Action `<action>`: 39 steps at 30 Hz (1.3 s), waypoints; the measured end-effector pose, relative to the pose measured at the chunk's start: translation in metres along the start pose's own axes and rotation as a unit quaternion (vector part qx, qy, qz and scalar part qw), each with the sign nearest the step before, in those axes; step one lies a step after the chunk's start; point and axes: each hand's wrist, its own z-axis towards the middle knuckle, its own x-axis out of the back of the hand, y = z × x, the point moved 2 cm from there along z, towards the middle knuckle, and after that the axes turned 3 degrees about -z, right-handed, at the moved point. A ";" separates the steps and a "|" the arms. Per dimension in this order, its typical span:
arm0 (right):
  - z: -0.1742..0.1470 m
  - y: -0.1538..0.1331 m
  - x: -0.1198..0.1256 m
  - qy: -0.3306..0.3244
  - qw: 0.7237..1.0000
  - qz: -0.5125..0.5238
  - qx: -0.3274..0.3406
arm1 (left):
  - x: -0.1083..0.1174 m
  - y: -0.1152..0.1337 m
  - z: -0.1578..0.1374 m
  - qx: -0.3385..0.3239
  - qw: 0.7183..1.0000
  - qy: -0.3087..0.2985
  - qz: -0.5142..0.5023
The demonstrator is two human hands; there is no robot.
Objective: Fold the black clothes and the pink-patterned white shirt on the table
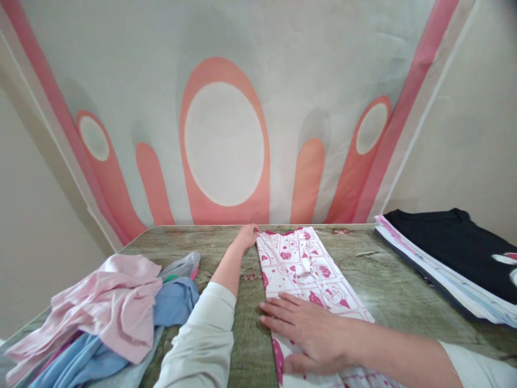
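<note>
A white shirt (293,264) with a magenta cartoon print lies folded into a long strip on the table, its dark pink neckline at the far end. At its far left corner, the fingers of my left hand (247,235) are closed on the fabric edge. My right hand (311,331) rests flat across the nearer part of the shirt, palm down with fingers stretched out to the left. The hand and forearm cover part of the print, and the shirt's near end runs out of view at the bottom.
A loose heap of clothes, with a pink garment (121,302) over blue ones (175,302), lies on the left. To the right stands a stack of folded clothes topped by a black shirt (448,248). The wood-patterned table (250,345) ends at a wall hanging (283,81).
</note>
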 end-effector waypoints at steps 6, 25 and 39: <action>0.010 0.050 0.020 0.155 0.983 0.000 -0.101 | 0.004 0.008 -0.015 0.016 0.998 0.032 0.049; 0.013 0.215 0.051 0.397 0.803 -0.080 -0.437 | -0.021 0.053 -0.060 -0.019 0.995 0.029 0.098; 0.010 0.202 0.050 0.359 0.784 -0.130 -0.490 | -0.032 0.047 -0.065 0.002 0.991 -0.043 0.129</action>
